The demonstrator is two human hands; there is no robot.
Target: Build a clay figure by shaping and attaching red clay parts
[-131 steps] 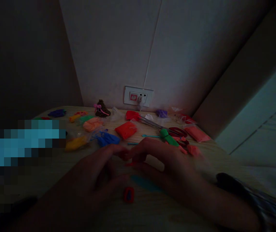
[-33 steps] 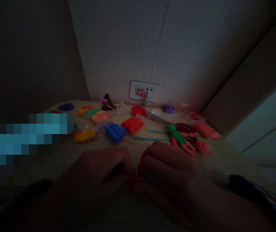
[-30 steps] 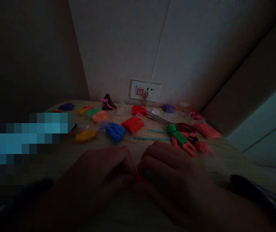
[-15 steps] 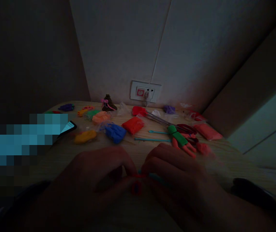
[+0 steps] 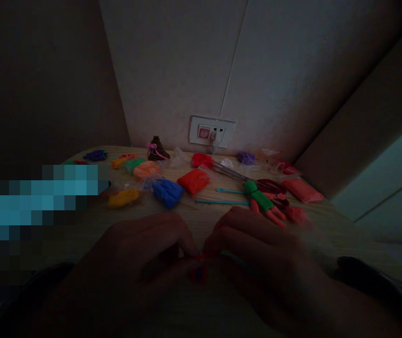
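In a dim room, over a pale wooden table (image 5: pixel 193 227), the left hand (image 5: pixel 139 241) and right hand (image 5: pixel 266 253), fingers curled nearly closed, pinch one thin red clay-like strip (image 5: pixel 208 255). More strip shows than a moment ago, so it seems stretched. Near the strip: one small red-and-blue block (image 5: pixel 198 273). Past it: two thin blue sticks (image 5: pixel 222 203), one green-and-pink doll (image 5: pixel 260 198).

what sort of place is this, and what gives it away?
Dim indoor room, probably a home craft spot: a wall socket behind a wooden-topped table, with scissors and a blue clay-like lump on it.
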